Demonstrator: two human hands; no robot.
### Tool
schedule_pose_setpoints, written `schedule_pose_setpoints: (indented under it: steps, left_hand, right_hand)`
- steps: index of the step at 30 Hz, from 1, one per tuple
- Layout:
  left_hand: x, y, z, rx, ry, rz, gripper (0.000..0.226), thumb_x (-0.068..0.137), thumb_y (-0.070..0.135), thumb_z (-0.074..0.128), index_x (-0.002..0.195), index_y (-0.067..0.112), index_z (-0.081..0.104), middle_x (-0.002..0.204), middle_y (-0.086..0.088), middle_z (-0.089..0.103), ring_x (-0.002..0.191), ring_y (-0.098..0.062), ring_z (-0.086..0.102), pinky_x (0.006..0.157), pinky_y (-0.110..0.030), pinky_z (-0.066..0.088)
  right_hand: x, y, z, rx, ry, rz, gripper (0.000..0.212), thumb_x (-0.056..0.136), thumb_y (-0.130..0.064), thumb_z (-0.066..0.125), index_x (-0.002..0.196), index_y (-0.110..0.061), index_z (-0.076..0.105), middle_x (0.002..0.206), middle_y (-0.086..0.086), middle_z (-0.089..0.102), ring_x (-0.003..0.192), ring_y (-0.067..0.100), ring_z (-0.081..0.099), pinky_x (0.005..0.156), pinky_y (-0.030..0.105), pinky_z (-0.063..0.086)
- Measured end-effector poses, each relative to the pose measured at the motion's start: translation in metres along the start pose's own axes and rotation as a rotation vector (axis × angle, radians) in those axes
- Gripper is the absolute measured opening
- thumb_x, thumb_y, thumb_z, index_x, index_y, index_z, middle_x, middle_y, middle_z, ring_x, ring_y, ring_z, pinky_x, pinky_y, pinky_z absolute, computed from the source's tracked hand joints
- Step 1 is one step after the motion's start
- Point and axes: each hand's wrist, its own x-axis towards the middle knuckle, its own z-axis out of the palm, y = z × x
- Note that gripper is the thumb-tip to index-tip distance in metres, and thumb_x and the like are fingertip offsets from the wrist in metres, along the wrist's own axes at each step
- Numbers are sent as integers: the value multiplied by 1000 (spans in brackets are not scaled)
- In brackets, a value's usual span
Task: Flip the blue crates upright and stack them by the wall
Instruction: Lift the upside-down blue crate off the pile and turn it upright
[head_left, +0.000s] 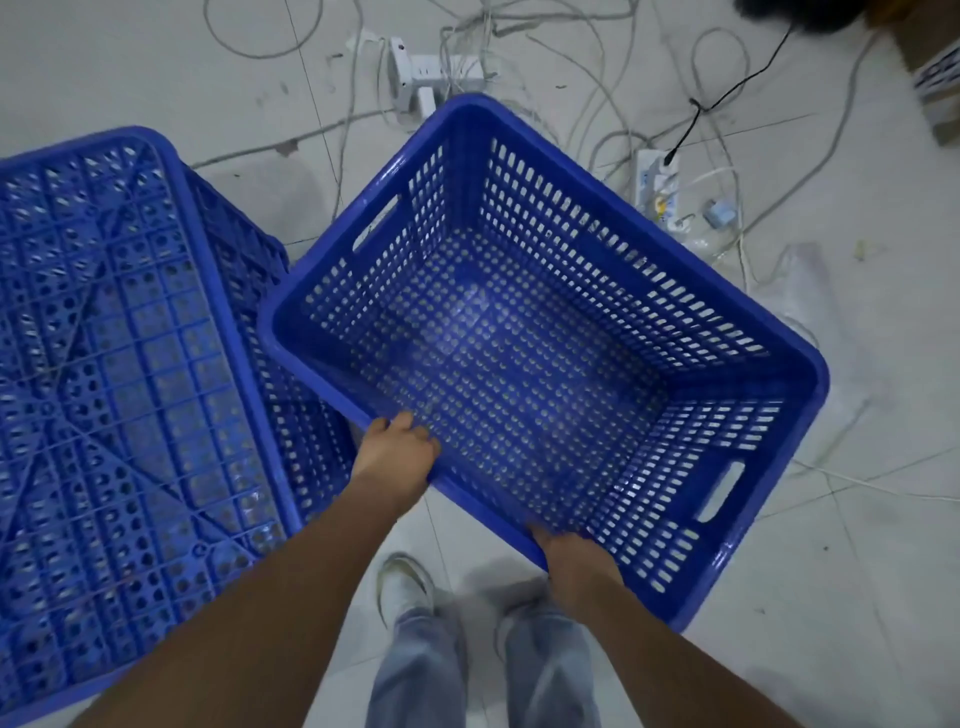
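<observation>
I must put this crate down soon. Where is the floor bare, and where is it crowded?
Bare grey tile floor lies beyond the upside-down blue plastic crate. Bare too is the near-right corner, beside the held upright blue crate. Crowded: white power strips and tangled cables beyond it.

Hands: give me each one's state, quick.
Left hand: closed on the upright crate's near rim.
Right hand: closed on the same rim.

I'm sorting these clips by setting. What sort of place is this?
Probably a storeroom or workshop back room, not a home. Large blue crates, one upright crate held by both hands and one upside-down crate, stand on a scuffed tiled floor, with loose cables and power strips strewn about.
</observation>
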Motion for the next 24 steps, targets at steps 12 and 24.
schedule_pose_setpoints:
  steps: [12, 24]
  left_hand:
    - [-36, 57, 25, -7, -98, 82, 38, 96, 25, 41, 131, 10, 47, 136, -12, 48, 129, -35, 38, 100, -45, 36]
    - [-55, 47, 47, -147, -109, -21, 37, 98, 33, 40, 131, 17, 47, 132, -7, 52, 123, -30, 47, 85, -36, 46]
  right_hand:
    - [-39, 38, 20, 51, -26, 74, 55, 95, -5, 35, 145, -28, 26, 127, 8, 59, 112, 27, 60, 76, 33, 42]
    - [-25, 25, -2, -99, 69, 31, 54, 93, -6, 42, 144, -22, 30, 129, 11, 55, 118, 28, 54, 94, 36, 45]
